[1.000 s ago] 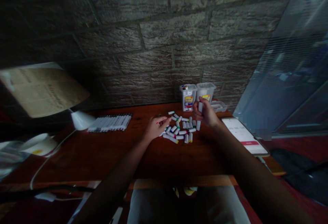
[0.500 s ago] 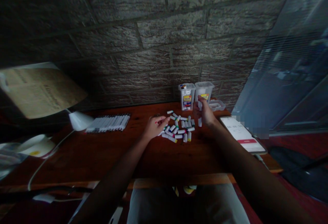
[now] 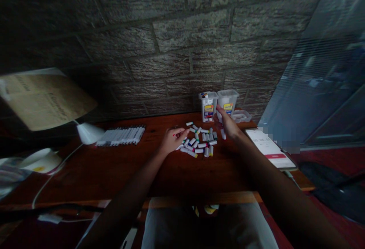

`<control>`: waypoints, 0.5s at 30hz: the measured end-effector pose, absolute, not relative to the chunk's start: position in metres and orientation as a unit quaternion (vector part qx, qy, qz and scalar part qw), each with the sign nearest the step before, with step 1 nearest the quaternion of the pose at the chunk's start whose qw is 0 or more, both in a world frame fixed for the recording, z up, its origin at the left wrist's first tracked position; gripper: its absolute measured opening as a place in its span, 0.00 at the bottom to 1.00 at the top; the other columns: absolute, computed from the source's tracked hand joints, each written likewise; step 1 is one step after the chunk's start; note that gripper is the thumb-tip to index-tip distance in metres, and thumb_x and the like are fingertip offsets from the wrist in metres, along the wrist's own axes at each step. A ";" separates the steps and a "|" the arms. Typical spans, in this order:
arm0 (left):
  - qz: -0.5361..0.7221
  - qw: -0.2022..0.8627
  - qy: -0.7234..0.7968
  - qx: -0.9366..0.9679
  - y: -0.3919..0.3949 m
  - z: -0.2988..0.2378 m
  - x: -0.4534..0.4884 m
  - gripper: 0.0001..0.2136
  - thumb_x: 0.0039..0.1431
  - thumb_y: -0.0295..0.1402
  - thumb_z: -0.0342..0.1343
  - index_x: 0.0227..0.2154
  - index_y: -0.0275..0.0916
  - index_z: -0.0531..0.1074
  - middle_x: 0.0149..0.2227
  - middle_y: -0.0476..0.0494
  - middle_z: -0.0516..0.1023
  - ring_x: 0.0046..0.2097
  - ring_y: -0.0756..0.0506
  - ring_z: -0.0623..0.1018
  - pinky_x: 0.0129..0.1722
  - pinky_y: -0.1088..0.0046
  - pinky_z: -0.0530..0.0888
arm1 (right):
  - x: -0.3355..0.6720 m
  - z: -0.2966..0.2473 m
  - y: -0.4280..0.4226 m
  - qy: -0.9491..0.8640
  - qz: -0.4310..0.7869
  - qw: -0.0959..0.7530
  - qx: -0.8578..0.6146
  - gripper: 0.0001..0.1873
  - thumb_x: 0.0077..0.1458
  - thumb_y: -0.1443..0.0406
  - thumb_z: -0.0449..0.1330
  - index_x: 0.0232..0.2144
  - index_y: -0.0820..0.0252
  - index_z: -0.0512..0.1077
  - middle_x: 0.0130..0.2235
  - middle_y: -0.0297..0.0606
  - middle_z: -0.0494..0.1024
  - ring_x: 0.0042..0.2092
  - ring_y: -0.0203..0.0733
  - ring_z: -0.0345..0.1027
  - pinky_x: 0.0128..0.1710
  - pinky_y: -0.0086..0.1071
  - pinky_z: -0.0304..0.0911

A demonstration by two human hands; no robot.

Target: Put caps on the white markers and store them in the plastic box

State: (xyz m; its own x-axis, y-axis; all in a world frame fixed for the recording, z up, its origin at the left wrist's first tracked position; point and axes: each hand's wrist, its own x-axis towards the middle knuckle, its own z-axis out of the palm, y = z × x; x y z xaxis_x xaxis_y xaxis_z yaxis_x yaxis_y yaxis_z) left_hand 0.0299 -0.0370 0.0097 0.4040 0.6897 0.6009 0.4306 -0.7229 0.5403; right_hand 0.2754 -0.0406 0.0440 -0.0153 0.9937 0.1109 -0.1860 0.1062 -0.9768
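Note:
My left hand rests at the left edge of a loose pile of small white cylinders with coloured ends. Its thumb and fingers are pinched together; a little red shows at them, and what they hold, if anything, is too small to name. My right hand is closed in front of two clear plastic tubs, its thumb up. A pale piece, seemingly one of the white cylinders, shows in its grip. The left tub has pieces up to its rim. The right tub stands beside it, partly behind my right hand.
A row of white markers lies left on the wooden table. A lamp and a paper cup stand further left. A clear lid and a lit phone are at right. A brick wall rises behind.
My right hand has shifted slightly left, toward the gap between the two tubs. My left hand and the pile look almost the same.

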 end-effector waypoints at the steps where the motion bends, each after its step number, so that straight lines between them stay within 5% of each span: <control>1: 0.424 0.153 0.343 0.824 -0.037 0.009 0.030 0.17 0.63 0.41 0.52 0.25 0.36 0.77 0.22 0.49 0.76 0.23 0.53 0.69 0.25 0.77 0.64 | 0.275 0.044 -0.041 -0.479 0.522 0.569 -0.417 0.30 0.50 0.38 0.55 0.20 0.56 0.56 0.17 0.26 0.53 0.18 0.30 0.43 0.15 0.28 0.42; 15: 0.413 0.168 0.359 0.820 -0.035 0.007 0.028 0.17 0.63 0.42 0.52 0.26 0.37 0.78 0.24 0.48 0.79 0.24 0.52 0.71 0.25 0.77 0.65 | 0.280 0.041 -0.035 -0.458 0.518 0.597 -0.408 0.30 0.50 0.36 0.47 0.20 0.53 0.52 0.13 0.26 0.52 0.15 0.33 0.43 0.13 0.31 0.39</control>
